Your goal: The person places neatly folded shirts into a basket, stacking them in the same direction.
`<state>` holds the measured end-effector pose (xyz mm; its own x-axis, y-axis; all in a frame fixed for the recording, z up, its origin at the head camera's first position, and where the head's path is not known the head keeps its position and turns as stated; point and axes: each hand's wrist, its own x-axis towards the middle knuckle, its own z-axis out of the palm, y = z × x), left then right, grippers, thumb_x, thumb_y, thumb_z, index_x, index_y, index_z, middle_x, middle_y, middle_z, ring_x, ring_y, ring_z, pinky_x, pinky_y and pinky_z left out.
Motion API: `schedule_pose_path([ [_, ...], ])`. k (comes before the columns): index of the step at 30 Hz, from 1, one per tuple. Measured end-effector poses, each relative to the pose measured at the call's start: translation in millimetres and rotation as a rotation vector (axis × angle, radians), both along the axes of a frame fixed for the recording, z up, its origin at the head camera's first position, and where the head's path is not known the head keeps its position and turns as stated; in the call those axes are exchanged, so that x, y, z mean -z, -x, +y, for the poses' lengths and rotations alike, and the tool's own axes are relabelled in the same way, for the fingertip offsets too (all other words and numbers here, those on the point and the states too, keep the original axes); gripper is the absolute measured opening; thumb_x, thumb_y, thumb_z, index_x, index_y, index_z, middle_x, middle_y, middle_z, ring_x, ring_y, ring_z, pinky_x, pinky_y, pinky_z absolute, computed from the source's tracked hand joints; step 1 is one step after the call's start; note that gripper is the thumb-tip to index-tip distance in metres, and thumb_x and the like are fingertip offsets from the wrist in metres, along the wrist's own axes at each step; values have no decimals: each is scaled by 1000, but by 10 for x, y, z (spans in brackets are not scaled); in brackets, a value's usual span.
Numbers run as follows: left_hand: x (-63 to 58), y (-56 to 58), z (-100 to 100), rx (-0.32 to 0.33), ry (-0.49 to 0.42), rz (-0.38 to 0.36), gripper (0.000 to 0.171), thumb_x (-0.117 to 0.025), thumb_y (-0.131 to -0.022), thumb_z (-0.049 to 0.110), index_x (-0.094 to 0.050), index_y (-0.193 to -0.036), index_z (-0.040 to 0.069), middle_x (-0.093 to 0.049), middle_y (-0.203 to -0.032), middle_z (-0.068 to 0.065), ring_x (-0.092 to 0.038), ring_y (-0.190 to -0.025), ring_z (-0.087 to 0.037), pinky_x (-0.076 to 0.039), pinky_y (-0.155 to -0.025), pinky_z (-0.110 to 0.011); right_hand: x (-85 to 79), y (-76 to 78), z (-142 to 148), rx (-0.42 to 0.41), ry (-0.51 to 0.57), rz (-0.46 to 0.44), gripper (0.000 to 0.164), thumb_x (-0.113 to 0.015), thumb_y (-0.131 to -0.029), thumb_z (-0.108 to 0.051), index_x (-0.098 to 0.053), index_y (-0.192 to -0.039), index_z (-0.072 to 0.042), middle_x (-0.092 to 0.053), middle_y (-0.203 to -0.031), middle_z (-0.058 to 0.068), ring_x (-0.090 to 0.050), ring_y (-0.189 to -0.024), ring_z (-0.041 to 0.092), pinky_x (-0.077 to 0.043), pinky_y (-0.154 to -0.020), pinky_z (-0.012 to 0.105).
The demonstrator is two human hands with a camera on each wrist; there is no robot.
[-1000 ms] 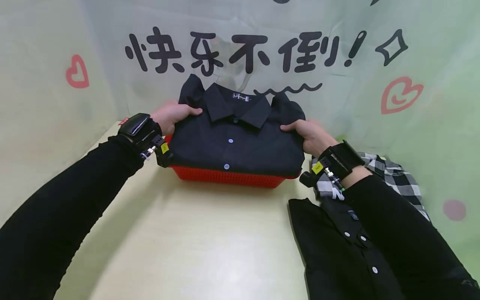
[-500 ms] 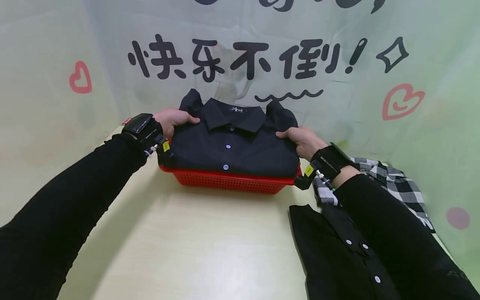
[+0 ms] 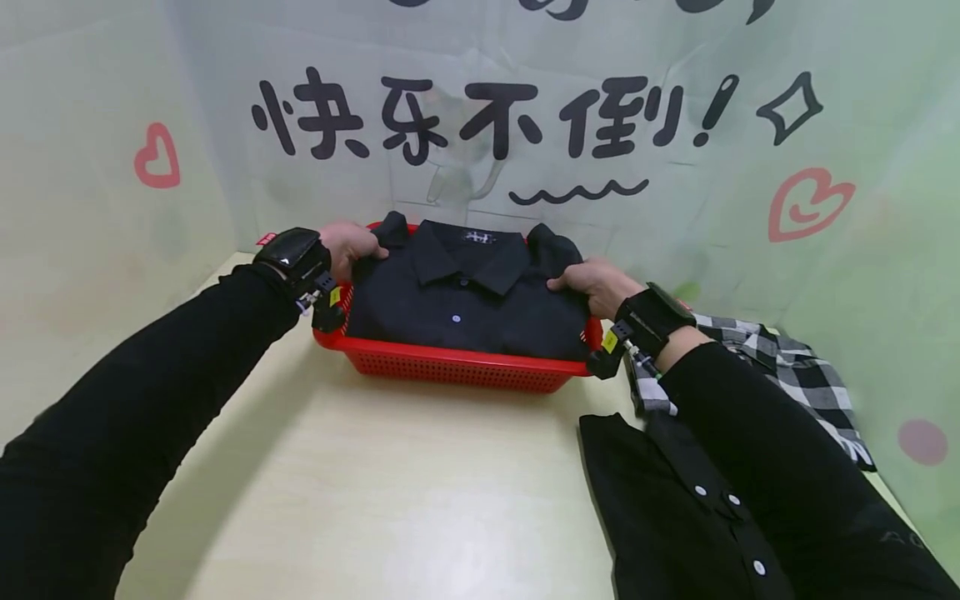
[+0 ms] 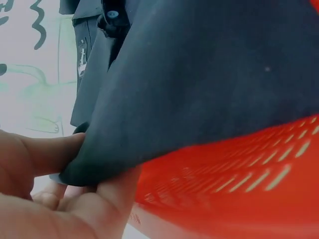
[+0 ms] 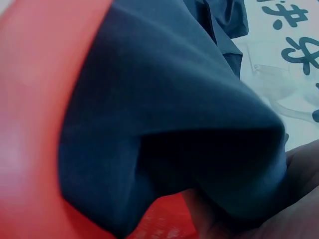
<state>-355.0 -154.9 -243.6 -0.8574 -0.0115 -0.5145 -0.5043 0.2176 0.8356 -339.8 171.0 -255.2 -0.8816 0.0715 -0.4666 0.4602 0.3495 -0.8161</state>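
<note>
Left hand [image 3: 349, 248] and right hand [image 3: 596, 283] pinch the folded navy cloth shirt [image 3: 472, 308] by its sides; best lower both evenly inside the boxy red plastic basket [image 3: 457, 368]

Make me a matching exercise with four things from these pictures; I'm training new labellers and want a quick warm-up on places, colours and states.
Things
1. navy shirt
2. black shirt
3. basket
4. checked cloth

Places, colours, states
A. at the right, farther back
B. red, with holes in its sides
C. at the right, nearest the camera
D. held by the left hand and the right hand

Pairs
1-D, 2-C, 3-B, 4-A
</note>
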Motion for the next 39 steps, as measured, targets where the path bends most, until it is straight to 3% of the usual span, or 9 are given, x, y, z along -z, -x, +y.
schedule_pose_path([
  [6,-25,-48,-17,47,97,-34,61,-45,-104,7,-11,-152,-8,-24,-156,-21,-33,-134,-34,-31,-109,-44,14,15,-118,-36,-66,7,61,-64,-94,-4,-32,-146,6,-35,-147,16,-38,-125,31,-32,-110,39],
  [11,-58,-69,16,167,126,-91,57,-38,-106,7,-9,-151,-11,-19,-157,-25,-27,-139,-38,-26,-111,-48,26,15,-187,-56,-49,-22,61,-61,-94,-1,-31,-147,5,-35,-148,14,-40,-124,30,-34,-109,38],
  [15,-112,-81,73,231,168,-113,56,-40,-106,11,-13,-151,-10,-23,-154,-27,-31,-135,-42,-24,-110,-55,20,9,-214,-71,-31,-66,59,-60,-94,-1,-34,-146,5,-37,-147,14,-40,-125,31,-32,-110,40],
  [20,-192,-117,153,213,165,-113,66,-47,-103,19,-10,-153,-2,-21,-155,-27,-30,-134,-46,-22,-109,-61,-4,-15,-228,-48,11,-92,61,-61,-94,-6,-33,-148,2,-40,-145,13,-39,-125,31,-29,-112,42],
  [26,-297,-172,149,171,105,-80,66,-41,-105,28,-5,-157,7,-12,-158,-24,-19,-139,-48,-19,-109,-63,-55,-23,-198,-43,219,-161,64,-58,-97,-11,-25,-151,-4,-39,-144,11,-41,-124,29,-33,-110,42],
  [29,-363,-211,147,125,62,-78,69,-37,-106,35,0,-158,11,-9,-160,-23,-16,-141,-47,-20,-110,-61,-100,-21,-140,-56,280,-201,72,-56,-98,-14,-13,-156,-8,-32,-151,11,-36,-131,30,-29,-112,46],
  [33,-438,-263,138,73,5,-77,74,-37,-105,42,8,-158,15,-5,-161,-20,-14,-143,-45,-21,-111,-58,-238,-152,-129,-92,262,-206,80,-53,-100,-17,3,-158,-12,-15,-160,12,-23,-140,33,-19,-114,54],
  [39,-537,-438,174,150,-62,-42,77,-35,-105,45,12,-156,13,-2,-162,-18,-12,-144,-44,-18,-114,-53,-404,-412,-136,-165,145,-138,83,-54,-100,-19,7,-157,-10,-1,-161,19,-10,-144,42,-17,-111,61],
])
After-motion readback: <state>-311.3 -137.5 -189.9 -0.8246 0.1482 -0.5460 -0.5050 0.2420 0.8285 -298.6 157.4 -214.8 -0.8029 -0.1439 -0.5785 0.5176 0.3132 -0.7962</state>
